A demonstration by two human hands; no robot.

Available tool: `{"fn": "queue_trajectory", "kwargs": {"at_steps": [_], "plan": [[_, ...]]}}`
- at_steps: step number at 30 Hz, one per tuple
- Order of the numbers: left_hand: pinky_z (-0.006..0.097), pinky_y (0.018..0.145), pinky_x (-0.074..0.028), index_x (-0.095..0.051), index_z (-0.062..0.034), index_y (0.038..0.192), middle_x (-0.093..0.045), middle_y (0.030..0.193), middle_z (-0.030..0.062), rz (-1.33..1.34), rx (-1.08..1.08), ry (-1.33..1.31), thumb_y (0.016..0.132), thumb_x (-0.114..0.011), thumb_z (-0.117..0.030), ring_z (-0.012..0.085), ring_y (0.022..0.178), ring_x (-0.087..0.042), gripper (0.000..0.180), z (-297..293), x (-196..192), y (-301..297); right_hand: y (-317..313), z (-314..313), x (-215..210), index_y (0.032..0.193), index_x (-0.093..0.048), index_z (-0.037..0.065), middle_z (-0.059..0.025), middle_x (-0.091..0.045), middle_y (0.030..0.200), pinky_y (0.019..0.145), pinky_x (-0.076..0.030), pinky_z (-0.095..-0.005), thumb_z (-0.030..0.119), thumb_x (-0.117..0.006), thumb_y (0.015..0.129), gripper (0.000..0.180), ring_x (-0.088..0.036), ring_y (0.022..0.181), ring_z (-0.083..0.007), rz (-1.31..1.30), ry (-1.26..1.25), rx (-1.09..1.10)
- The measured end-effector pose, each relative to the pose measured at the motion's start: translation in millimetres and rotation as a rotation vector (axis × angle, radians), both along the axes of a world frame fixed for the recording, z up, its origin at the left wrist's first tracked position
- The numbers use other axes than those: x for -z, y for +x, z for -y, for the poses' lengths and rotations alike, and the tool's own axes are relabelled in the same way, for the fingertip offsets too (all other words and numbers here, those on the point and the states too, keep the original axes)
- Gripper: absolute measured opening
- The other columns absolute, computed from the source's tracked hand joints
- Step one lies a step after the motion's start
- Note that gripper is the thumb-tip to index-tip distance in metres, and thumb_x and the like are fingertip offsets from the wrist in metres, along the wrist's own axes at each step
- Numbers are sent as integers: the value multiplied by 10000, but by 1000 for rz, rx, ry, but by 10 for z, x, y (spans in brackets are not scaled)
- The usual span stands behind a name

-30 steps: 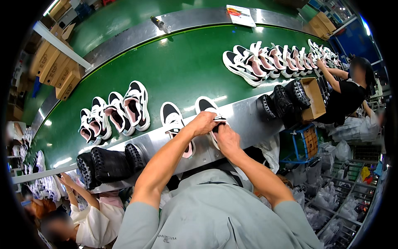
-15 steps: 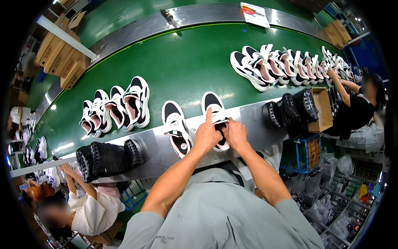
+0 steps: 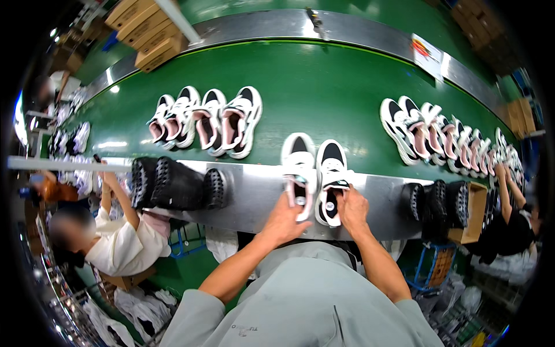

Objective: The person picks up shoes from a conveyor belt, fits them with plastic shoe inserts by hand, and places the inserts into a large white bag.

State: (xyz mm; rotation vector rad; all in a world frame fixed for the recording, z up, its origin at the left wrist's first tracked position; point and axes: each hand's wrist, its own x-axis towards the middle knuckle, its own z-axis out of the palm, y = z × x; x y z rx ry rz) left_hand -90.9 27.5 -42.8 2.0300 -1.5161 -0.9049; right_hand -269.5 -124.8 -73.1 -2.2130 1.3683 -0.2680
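Observation:
Two white-and-black sneakers stand side by side before me, toes pointing away, over the metal edge of the bench. My left hand [image 3: 283, 222] grips the left sneaker [image 3: 298, 151] at its heel, with the thumb behind it and some fingers hidden against the collar. At the right sneaker [image 3: 332, 159], my right hand [image 3: 354, 208] holds the side of the opening, its fingertips partly hidden at the collar. A round pale sticker shows inside each shoe.
More sneakers stand on the green belt [image 3: 312, 87], a group at left [image 3: 234, 121] and a long row at right [image 3: 399, 130]. Black shoe-shaped blocks [image 3: 179, 182] flank me, with others [image 3: 436, 202] beside an open carton [image 3: 477, 211]. Co-workers sit either side.
My left hand has gone from the right sneaker to the left one's heel. The two sneakers now stand closer together. The whole view has shifted, moving the surroundings rightward.

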Motion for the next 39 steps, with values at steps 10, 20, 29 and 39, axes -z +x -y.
{"fn": "queue_trajectory", "kwargs": {"at_steps": [10,20,29,39], "plan": [[450,899,-501,-642,-6,1142,-654,1098,175,482,-573,-472,858,-727,-98,389,1024,-610,310,-724,-1166,738,-591,-130,-911,1032,-653,-29,-155,-683,788,673,-546,-387,269,-745,875,350,-670,699,-257,-38,136,120],[456,984,-436,-650,51,1156,-665,1124,172,896,-1079,-326,834,-796,-258,373,1072,-577,469,-1910,-1330,2071,143,-704,-1163,962,-662,-60,-146,-699,768,667,-536,-313,148,-721,897,226,-656,703,-158,192,343,-55],[447,889,-473,-622,25,1169,-624,1153,180,532,-218,-749,666,-880,-157,368,1041,-595,594,-632,-1411,467,939,-1115,-1626,1341,-464,42,-65,-598,1235,836,-552,-332,241,-682,967,476,-617,1036,-161,1059,1211,117],[262,843,-505,-603,10,1240,-654,1018,53,-1061,-328,-199,891,-702,-68,123,915,-612,371,303,-464,35,28,-853,-1268,1159,-592,25,-81,-665,909,622,-501,-366,383,-727,847,494,-642,763,-172,556,1354,142]]}}
